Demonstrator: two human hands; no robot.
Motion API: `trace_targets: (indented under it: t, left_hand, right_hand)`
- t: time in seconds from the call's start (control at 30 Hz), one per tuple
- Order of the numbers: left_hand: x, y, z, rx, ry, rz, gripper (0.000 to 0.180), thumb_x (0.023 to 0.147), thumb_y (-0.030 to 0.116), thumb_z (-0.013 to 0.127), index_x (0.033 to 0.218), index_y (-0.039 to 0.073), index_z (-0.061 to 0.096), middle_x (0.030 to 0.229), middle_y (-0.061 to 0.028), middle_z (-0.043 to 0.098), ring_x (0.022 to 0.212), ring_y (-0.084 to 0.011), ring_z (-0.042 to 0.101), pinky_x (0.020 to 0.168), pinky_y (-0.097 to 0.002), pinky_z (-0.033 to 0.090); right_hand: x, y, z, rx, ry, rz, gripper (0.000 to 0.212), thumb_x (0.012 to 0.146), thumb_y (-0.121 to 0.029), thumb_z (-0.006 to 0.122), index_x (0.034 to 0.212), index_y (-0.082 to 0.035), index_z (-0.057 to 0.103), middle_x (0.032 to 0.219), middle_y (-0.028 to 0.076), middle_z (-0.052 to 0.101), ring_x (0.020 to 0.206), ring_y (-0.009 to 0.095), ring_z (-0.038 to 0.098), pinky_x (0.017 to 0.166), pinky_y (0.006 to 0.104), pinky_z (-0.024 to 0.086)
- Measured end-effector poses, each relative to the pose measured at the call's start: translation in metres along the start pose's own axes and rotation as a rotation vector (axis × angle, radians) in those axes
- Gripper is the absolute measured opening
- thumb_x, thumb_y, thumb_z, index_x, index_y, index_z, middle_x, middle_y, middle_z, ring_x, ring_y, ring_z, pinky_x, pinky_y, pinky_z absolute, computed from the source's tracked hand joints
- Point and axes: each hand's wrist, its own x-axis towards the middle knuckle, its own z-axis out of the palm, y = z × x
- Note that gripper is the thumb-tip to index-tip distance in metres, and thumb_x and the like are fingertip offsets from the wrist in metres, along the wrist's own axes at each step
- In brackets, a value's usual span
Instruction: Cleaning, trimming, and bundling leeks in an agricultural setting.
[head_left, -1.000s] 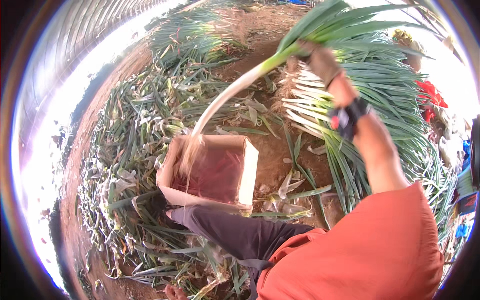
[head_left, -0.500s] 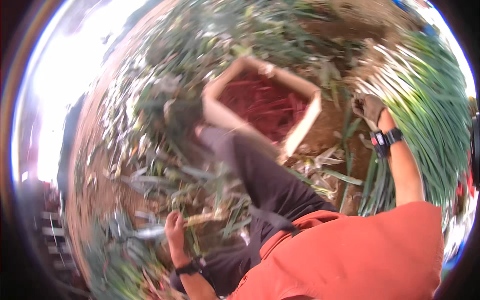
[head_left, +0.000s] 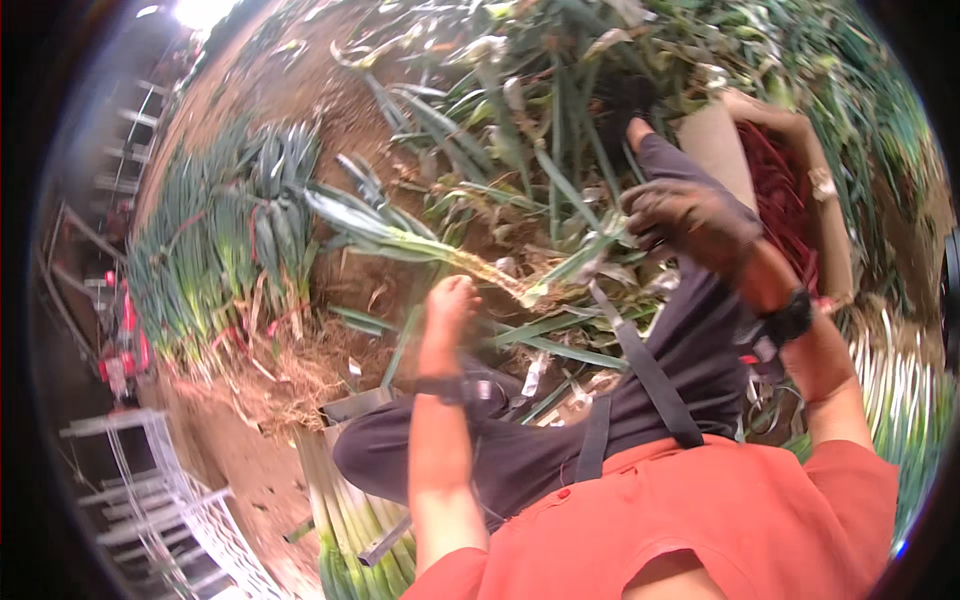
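My left hand, bare and slightly blurred, hangs with its fingers curled in; I see nothing sticking out of them. Just beyond it a leek-like stalk with a yellowed stem and green leaves slants over the ground; whether the hand touches it I cannot tell. My right hand wears a dark, soiled glove. It is over my right leg, fingers bent but apart, with nothing seen in it. Beside that hand stands an open cardboard box holding dark red strips.
Bundled green onions lie at the left, roots toward me. More long onions show at the lower right and by my left knee. Loose leaves litter the soil. A white metal frame stands lower left.
My view has swung left, bringing the bundled onions into sight. My right hand has left the onion pile at the right and come over my leg, near the box.
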Motion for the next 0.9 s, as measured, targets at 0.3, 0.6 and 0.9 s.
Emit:
trace_targets:
  t: [0.3,0.6,0.9]
  left_hand:
    - [0.035,-0.072,0.011,-0.828,0.24,-0.324,0.025,0.089,0.034,0.052,0.097,0.01,0.052,0.089,-0.0051,0.058,0.08,-0.0223,0.06,0.07,-0.0375,0.047]
    - [0.063,-0.09,0.005,-1.119,0.349,-0.375,0.028,0.088,0.037,0.054,0.094,0.01,0.055,0.089,-0.0055,0.059,0.081,-0.0215,0.06,0.073,-0.0351,0.048]
    - [0.093,-0.035,-0.009,-0.9,0.52,-0.08,0.057,0.079,0.05,0.063,0.113,0.007,0.049,0.096,-0.0025,0.059,0.088,-0.0178,0.056,0.076,-0.0316,0.044]
  right_hand:
    - [0.221,0.202,0.08,-1.416,0.081,0.039,0.032,0.078,-0.03,0.06,0.095,-0.003,0.059,0.096,0.017,0.063,0.092,0.031,0.06,0.082,0.0371,0.047]
    - [0.268,0.272,0.075,-1.649,0.075,0.329,0.049,0.07,-0.032,0.068,0.105,-0.002,0.052,0.1,0.017,0.062,0.097,0.03,0.06,0.082,0.0394,0.047]
    - [0.206,0.186,0.103,-1.491,-0.013,0.026,0.037,0.066,-0.017,0.063,0.098,-0.001,0.053,0.088,0.022,0.06,0.083,0.039,0.059,0.073,0.0441,0.048]
